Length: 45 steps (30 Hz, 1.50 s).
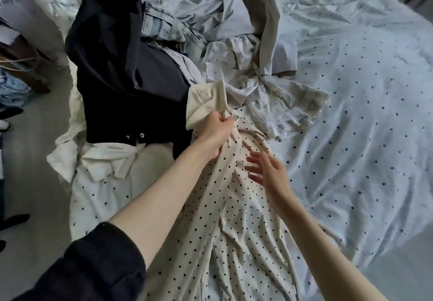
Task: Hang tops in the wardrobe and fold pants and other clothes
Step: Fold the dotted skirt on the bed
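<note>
A cream garment with black dots (234,225) stretches from the bed's near edge up toward a pile of clothes. My left hand (216,132) grips its bunched upper end, next to a plain cream sleeve or collar (206,103). My right hand (267,171) hovers just right of the garment with fingers spread, holding nothing. The pile behind holds a black jacket with snaps (117,78), light blue denim (168,31), a grey top (264,19) and a pale printed shirt (285,106).
The bed (363,113) is covered by a white dotted sheet, rumpled on the right. A white garment (98,160) lies at the pile's near left. Grey floor (30,183) runs along the left, with more clothes and dark objects (14,85) there.
</note>
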Tool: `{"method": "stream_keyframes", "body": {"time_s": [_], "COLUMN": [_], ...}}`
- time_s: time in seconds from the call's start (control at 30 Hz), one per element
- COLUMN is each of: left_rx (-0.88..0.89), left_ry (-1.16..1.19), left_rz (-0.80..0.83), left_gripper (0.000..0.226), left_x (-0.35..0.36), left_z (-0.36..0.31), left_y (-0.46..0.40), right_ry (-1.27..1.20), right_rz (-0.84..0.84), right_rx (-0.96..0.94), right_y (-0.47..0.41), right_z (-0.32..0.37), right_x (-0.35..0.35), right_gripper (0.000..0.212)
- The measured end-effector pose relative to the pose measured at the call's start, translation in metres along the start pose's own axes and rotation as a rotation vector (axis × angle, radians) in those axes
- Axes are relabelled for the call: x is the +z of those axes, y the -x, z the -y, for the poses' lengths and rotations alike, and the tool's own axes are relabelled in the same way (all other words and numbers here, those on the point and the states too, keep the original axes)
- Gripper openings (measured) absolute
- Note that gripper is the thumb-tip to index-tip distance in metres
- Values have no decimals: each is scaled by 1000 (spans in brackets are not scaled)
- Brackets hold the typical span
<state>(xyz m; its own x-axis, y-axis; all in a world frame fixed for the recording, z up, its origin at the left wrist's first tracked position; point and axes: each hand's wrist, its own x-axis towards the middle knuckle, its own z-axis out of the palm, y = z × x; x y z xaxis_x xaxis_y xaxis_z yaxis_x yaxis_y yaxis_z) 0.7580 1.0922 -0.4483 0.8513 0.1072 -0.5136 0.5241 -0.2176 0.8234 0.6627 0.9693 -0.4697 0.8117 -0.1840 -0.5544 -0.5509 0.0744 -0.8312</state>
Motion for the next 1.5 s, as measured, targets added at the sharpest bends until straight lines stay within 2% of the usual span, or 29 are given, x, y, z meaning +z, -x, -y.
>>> {"method": "stream_keyframes", "body": {"time_s": [0.03,0.13,0.27,0.33,0.43,0.6,0.73,0.9,0.97,1.07,1.17,1.3,1.4,1.5], "left_rx": [16,50,199,273,361,323,212,3,-40,-30,-25,-7,93,190], "left_ry": [-58,-298,-598,-761,-795,-548,-461,-604,-716,-870,-961,-1058,-1034,-996], "left_rz": [20,46,327,396,421,249,91,271,268,189,137,43,-49,-36], "left_gripper": [11,28,30,29,25,33,30,44,35,8,19,14,13,23], "left_x": [20,61,74,74,60,19,-26,-63,-77,-96,-108,-112,-102,-82], "left_z": [0,10,25,28,37,86,166,256,281,311,330,339,334,330], "left_y": [0,0,5,15,35,86,136,192,211,241,274,321,352,380], "right_ry": [5,65,91,139,136,130,206,226,265,300,307,247,252,239], "right_rz": [-5,-15,-8,15,66,15,59,98,120,112,134,180,221,254], "right_rx": [29,99,158,191,207,216,233,262,262,208,215,275,290,291], "right_y": [5,16,32,46,64,89,120,157,173,202,229,263,277,283], "right_z": [-6,-30,-54,-66,-76,-94,-119,-151,-165,-190,-212,-233,-237,-230], "right_x": [-7,-23,-26,-23,-14,-3,13,30,34,37,36,30,25,23], "right_gripper": [24,23,24,25,25,22,18,22,24,32,30,23,23,24]}}
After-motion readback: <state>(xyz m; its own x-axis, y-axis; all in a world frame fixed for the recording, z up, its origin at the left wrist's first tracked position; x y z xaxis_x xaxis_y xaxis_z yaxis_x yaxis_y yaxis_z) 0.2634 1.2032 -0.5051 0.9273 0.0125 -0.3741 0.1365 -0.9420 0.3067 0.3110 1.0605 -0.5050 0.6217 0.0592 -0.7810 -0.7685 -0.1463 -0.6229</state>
